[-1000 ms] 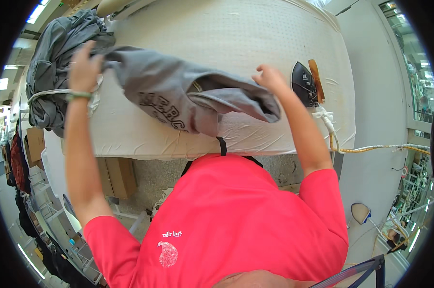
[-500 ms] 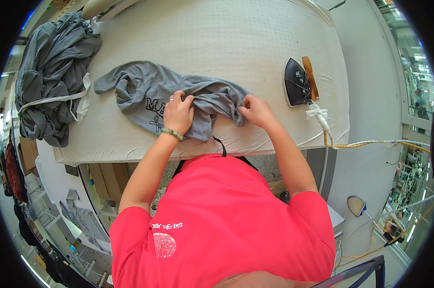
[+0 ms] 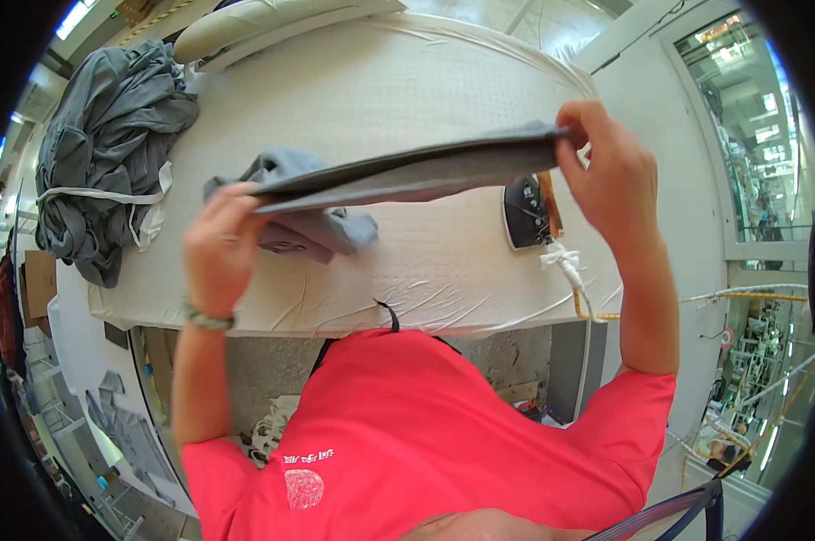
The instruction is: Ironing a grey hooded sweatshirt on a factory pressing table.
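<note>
A grey shirt (image 3: 416, 176) is stretched taut across the air above the table, one edge pulled into a long, narrow band. My left hand (image 3: 220, 257), a beaded bracelet at its wrist, is closed on the band's left end and a little blurred. At the other end, higher and farther out, my right hand (image 3: 610, 167) pinches the cloth between thumb and fingers. The rest of the shirt hangs bunched beneath the left part of the band, with some dark lettering partly visible and its lower folds blurred.
On the cloth-covered table (image 3: 443, 261), a black iron (image 3: 524, 212) with a wooden handle sits at the right, its wrapped cord (image 3: 565, 266) trailing rightward. A heap of grey garments (image 3: 110, 153) tied with a white strip lies at the left. A padded pressing arm (image 3: 263, 27) stands at the far left.
Both hands have lifted the shirt off the table and spread apart, the left going left, the right going right and away. Its edge, crumpled before, is now drawn out straight between them.
</note>
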Available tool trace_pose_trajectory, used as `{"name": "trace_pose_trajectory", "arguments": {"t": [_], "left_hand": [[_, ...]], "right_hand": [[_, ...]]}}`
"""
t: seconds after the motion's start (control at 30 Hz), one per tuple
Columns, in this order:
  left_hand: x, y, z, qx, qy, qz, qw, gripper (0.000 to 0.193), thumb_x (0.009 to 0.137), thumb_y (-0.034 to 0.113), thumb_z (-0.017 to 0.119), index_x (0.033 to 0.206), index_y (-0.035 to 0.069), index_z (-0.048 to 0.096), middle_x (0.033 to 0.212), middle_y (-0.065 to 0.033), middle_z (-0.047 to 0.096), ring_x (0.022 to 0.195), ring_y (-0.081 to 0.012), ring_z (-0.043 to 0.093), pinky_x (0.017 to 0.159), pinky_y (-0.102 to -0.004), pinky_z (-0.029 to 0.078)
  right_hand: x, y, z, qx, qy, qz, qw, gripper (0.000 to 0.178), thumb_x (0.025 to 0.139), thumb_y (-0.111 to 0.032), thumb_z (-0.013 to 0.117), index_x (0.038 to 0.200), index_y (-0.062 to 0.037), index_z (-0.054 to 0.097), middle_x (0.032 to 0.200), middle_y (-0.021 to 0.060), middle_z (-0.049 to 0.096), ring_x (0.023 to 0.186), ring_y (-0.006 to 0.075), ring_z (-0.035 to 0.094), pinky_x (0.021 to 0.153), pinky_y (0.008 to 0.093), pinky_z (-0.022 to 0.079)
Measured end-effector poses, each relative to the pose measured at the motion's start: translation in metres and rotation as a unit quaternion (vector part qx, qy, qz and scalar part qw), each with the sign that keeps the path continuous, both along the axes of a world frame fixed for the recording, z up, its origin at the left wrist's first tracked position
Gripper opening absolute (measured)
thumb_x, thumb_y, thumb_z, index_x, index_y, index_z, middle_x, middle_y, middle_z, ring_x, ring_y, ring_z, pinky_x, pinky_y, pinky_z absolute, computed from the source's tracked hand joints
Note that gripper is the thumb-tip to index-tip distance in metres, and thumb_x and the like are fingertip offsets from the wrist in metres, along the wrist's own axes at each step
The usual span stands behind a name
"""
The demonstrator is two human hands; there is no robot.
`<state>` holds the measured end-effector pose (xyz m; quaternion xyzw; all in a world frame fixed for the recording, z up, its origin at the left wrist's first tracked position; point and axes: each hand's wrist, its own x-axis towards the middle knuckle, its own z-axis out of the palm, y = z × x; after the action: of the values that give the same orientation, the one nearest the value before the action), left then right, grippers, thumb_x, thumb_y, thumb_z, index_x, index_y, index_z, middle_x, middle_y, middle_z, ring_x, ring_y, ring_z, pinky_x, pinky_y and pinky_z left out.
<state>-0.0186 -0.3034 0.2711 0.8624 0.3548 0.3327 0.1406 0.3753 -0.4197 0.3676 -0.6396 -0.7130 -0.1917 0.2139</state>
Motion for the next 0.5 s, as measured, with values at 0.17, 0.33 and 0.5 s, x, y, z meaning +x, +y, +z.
{"name": "trace_pose_trajectory", "arguments": {"t": [0.17,0.33,0.5], "left_hand": [[-0.040,0.031,0.056,-0.191,-0.233,0.011,0.954,0.015,0.086,-0.005,0.072,0.101,-0.004,0.069,0.099,-0.0053,0.069,0.086,-0.0119,0.063,0.076,-0.0235,0.048],[-0.050,0.038,0.063,-0.340,-0.227,-0.062,0.910,0.009,0.085,-0.003,0.076,0.092,-0.004,0.070,0.097,-0.0032,0.068,0.085,-0.0099,0.060,0.075,-0.0214,0.046],[-0.028,-0.010,0.091,-0.302,-0.019,-0.207,0.930,0.013,0.080,0.001,0.082,0.084,-0.002,0.070,0.090,-0.0043,0.069,0.081,-0.0120,0.062,0.071,-0.0244,0.046]], "right_hand": [[-0.031,-0.031,0.019,-0.071,0.070,0.148,0.984,0.016,0.085,0.001,0.073,0.096,-0.0082,0.064,0.082,0.0066,0.069,0.065,0.0256,0.068,0.059,0.0346,0.054],[-0.029,-0.039,0.031,-0.129,0.027,0.249,0.959,0.009,0.085,0.004,0.071,0.088,-0.0043,0.068,0.086,0.0095,0.068,0.067,0.0242,0.068,0.057,0.0333,0.053],[0.023,-0.030,0.010,-0.227,0.154,0.151,0.950,0.005,0.086,0.003,0.071,0.090,-0.0004,0.070,0.088,0.0109,0.068,0.072,0.0225,0.068,0.060,0.0324,0.052]]}}
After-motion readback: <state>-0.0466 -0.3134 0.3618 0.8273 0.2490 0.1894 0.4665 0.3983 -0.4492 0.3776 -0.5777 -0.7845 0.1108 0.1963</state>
